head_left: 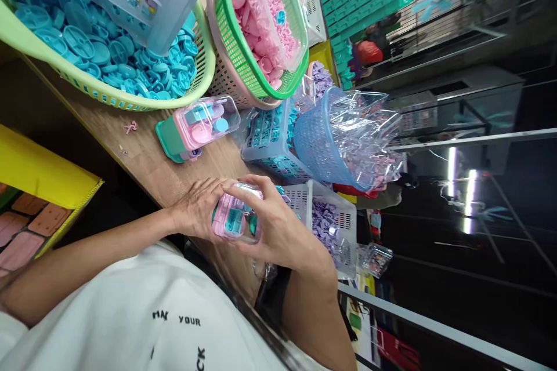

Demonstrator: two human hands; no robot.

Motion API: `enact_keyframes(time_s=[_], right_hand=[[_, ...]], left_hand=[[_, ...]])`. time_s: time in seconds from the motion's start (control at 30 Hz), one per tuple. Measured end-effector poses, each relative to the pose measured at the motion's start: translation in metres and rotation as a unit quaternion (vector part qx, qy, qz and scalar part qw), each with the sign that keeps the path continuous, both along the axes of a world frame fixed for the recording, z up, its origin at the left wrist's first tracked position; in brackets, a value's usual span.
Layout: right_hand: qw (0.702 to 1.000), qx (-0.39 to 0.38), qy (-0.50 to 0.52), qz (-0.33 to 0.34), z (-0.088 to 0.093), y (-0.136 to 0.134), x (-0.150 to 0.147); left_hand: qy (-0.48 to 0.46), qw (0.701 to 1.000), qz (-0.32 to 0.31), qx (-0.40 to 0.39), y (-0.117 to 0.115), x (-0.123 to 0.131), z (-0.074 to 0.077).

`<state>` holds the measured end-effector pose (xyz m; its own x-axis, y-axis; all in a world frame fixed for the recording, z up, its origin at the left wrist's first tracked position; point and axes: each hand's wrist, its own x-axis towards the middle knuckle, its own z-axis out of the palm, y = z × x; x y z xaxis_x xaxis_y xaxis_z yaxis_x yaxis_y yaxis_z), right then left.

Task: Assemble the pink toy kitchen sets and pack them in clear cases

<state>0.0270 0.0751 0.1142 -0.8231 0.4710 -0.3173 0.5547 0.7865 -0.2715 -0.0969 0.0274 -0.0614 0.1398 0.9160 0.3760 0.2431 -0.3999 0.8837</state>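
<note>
The left hand [200, 207] and right hand [282, 229] are curling their fingers [264, 185] round a pink toy case [234, 221], seemingly steadying it near the surface's [220, 163] edge.

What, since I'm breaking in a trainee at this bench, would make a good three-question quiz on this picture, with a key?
1. Open question: What are the left hand and the right hand holding together?
2. True or false: The bright green basket holds mostly purple pieces.
3. Multiple choice: What colour is the base of the second container, the one resting on the table?
A) yellow
B) teal green
C) orange

Key:
1. A small pink container with clear parts, teal showing inside.
2. False; its contents are mostly pink pieces.
3. B
</note>
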Motion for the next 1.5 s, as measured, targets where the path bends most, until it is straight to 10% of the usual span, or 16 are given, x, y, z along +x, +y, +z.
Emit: enact_keyframes(time_s=[0.43, 1.2, 1.5], right_hand=[[0.991, -0.013, 0.103, -0.089, -0.028, -0.013, 0.033], [0.999, 0.010, -0.006, -0.033, -0.002, -0.003, 0.002], [0.993, 0.035, 0.066, -0.090, -0.037, -0.018, 0.032]], left_hand=[[0.004, 1.000, -0.004, -0.023, -0.003, 0.000, 0.002], [-0.001, 1.000, -0.003, -0.009, -0.002, -0.001, 0.002], [0.042, 0.999, 0.000, 0.019, -0.004, -0.005, -0.006]])
